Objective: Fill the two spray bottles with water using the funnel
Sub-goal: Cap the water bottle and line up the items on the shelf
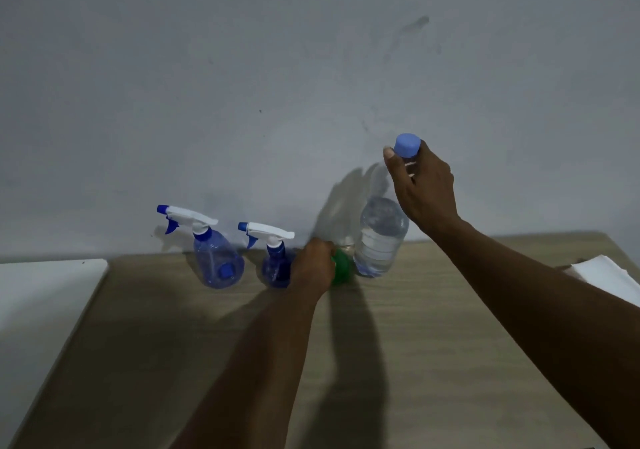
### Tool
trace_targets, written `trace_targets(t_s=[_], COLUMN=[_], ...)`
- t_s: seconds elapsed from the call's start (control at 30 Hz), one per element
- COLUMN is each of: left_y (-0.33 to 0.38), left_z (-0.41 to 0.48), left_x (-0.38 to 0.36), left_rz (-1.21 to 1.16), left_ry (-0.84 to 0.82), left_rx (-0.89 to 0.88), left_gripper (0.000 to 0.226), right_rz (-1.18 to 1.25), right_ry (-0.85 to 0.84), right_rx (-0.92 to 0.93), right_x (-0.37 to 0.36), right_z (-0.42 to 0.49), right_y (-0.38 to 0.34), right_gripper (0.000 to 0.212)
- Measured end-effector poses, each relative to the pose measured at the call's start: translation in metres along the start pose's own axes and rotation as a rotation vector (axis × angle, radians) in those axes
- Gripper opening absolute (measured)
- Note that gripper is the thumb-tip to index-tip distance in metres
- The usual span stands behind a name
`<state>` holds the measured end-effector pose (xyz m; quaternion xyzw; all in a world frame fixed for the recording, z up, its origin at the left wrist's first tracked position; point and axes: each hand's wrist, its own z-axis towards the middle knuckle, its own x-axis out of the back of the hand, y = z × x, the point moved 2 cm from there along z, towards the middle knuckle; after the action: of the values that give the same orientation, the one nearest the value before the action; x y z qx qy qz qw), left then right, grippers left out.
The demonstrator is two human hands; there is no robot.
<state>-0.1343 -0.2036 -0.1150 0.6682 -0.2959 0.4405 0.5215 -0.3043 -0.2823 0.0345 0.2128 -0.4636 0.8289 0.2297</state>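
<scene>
Desk [433, 362]: wood-grain top against a grey wall, dim light, long arm shadows across it.

Water bottle [379, 240]: largest task item. Clear thin plastic, blue cap [407, 145] still on, standing near the back edge, roughly two-thirds full. Judged heavy for its size and soft-walled; a squeeze at mid-body would likely buckle it and, once uncapped, push water out. Best hold looks to be the stiffer neck or shoulder, plus a hand under the base when tipping. Right hand [424, 188] is at the neck, fingers [393, 161] curled around it just below the cap.

Larger spray bottle [218, 261]: translucent blue, white trigger head screwed on, standing left of centre by the wall. Looks empty, so light and easy to knock over. Steady it by the body.

Smaller spray bottle [277, 268]: same type, just right of the first, partly hidden behind the left hand. Head also on. Both heads must come off before filling.

Funnel [341, 268]: green, rigid-looking plastic, very light, on the desk between the smaller spray bottle and the water bottle. Left hand [313, 265] is closed over its near side; finger placement is hidden, so I cannot tell how it is pinched.
</scene>
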Motion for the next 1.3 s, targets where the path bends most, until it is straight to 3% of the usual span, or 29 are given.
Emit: trace_targets(t_s=[0.27, 0.47, 0.57, 0.83, 0.93, 1.07, 1.3], left_y=[0.0, 0.001, 0.002, 0.01, 0.024, 0.063, 0.163], left_z=[0.018, 0.005, -0.014, -0.09, -0.117, -0.141, -0.178], left_x=[-0.011, -0.004, 0.003, -0.004, -0.016, -0.037, -0.074], left_rz=[0.05, 0.058, 0.002, -0.212, -0.193, -0.165, -0.147], left_ry=[-0.018, -0.052, 0.004, 0.057, 0.003, -0.095, -0.311], left_rx=[0.026, 0.001, -0.011, -0.175, -0.216, -0.29, -0.381], left_gripper=[0.015, 0.044, 0.044, 0.02, 0.009, 0.017, 0.023], right_rz=[0.128, 0.138, 0.121, 0.097, -0.012, -0.18, -0.326], right_ry=[-0.019, -0.039, -0.055, -0.145, -0.114, -0.163, -0.115], right_rx=[0.019, -0.004, -0.036, -0.252, -0.269, -0.339, -0.594], right_x=[-0.013, -0.012, -0.008, 0.028, 0.054, 0.104, 0.234], right_z=[-0.003, -0.014, -0.016, -0.058, -0.102, -0.17, -0.259], right_y=[0.017, 0.018, 0.017, 0.013, 0.03, 0.072, 0.157], right_gripper=[0.041, 0.044, 0.045, 0.086, 0.061, 0.029, 0.015])
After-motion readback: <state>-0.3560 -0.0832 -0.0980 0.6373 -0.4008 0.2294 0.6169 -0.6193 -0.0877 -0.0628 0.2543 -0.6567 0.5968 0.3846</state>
